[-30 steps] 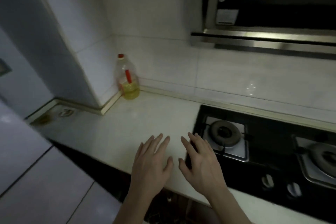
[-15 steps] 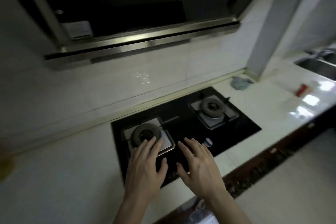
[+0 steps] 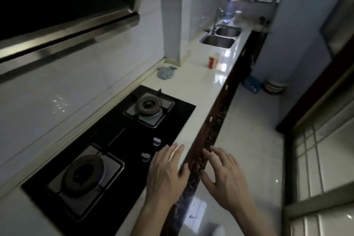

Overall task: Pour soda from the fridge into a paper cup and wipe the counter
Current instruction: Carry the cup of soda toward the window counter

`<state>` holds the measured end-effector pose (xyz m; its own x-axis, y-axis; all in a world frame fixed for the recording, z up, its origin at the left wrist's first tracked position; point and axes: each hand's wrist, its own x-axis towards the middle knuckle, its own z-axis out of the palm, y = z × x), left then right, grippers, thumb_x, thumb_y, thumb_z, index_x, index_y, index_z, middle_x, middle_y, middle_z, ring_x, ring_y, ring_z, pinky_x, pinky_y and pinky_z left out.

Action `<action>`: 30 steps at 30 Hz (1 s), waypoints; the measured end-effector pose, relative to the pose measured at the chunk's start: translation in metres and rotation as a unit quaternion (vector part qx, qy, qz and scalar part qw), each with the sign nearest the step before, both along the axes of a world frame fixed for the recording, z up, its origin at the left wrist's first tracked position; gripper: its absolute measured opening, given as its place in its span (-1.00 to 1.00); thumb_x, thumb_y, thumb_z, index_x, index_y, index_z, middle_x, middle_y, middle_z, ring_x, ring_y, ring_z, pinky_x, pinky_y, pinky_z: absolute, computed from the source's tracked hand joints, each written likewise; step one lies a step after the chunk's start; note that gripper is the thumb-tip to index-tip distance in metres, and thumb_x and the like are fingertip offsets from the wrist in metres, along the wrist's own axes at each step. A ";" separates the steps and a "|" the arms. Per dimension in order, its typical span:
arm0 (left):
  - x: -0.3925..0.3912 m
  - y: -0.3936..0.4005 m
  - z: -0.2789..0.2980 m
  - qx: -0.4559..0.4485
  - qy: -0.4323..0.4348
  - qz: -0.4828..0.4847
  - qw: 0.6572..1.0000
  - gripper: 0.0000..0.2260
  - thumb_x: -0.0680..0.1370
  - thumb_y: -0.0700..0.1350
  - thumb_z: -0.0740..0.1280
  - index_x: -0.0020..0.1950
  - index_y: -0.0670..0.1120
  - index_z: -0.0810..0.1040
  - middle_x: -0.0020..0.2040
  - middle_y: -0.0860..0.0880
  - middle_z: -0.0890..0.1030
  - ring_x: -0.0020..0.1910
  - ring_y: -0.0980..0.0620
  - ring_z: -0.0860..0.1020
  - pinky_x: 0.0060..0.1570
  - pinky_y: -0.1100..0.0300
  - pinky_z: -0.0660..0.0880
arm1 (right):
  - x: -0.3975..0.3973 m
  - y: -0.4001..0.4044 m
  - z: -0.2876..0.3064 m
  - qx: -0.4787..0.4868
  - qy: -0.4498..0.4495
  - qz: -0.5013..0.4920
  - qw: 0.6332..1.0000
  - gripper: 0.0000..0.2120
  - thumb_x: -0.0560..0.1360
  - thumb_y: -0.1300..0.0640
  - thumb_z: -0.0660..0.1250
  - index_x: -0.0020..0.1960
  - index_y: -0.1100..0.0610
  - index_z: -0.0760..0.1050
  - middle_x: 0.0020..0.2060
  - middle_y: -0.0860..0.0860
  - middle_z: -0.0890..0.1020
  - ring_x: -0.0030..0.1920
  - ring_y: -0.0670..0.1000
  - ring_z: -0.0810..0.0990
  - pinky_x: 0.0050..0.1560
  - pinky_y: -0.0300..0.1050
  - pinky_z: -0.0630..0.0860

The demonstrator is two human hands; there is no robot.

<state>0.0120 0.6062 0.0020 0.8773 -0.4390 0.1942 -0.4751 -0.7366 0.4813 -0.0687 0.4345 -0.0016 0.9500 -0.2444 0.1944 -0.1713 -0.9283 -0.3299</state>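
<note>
Here, in the head view, both hands hover low at the near edge of the white surface [image 3: 203, 90], holding nothing. The left hand [image 3: 168, 176] is over the surface edge beside the gas hob [image 3: 107, 151], its fingers [image 3: 172, 151] straight and released. The right hand [image 3: 224, 180] hangs past the edge, above the floor [image 3: 249, 140], fingers [image 3: 220, 157] spread and relaxed.

The relation that matters is depth along the surface. The paper cup [image 3: 214, 60], red and white and standing upright, lies far ahead of both hands, well apart from them, near the double sink [image 3: 220, 37]. The surface's long axis runs from near to far, so the cup lies straight up that line; it looks slightly closer to the right hand's side, though neither hand is within reach. A crumpled blue-grey cloth [image 3: 165, 72] lies on the surface against the wall, left of the cup and nearer than it, just past the hob's far corner; I judge it the likely wiper.

No fridge and no soda show in this view, so the pouring step looks not yet begun, and the fridge must be sought elsewhere.

Counted: one paper cup, one cloth, two hands, two burners, two hob knobs, two sink basins. On the floor far right sit a blue crate [image 3: 251, 84] and one stack of bowls [image 3: 274, 87].
</note>
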 end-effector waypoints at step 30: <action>0.162 -0.375 0.001 0.005 -0.031 -0.039 0.999 -0.56 0.57 0.04 0.30 0.46 0.03 0.47 0.40 0.04 0.51 0.41 0.06 0.42 0.39 -0.05 0.43 | 0.148 -0.374 -0.006 0.038 -0.064 -0.061 0.995 -0.51 0.48 -0.10 0.27 0.37 0.04 0.43 0.31 0.04 0.48 0.28 0.09 0.48 0.25 0.06 0.49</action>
<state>0.1741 0.2310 0.0034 0.8262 -0.5084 0.2427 -0.5607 -0.7000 0.4423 0.0796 0.0605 -0.0079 0.8810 -0.3745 0.2890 -0.2329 -0.8751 -0.4242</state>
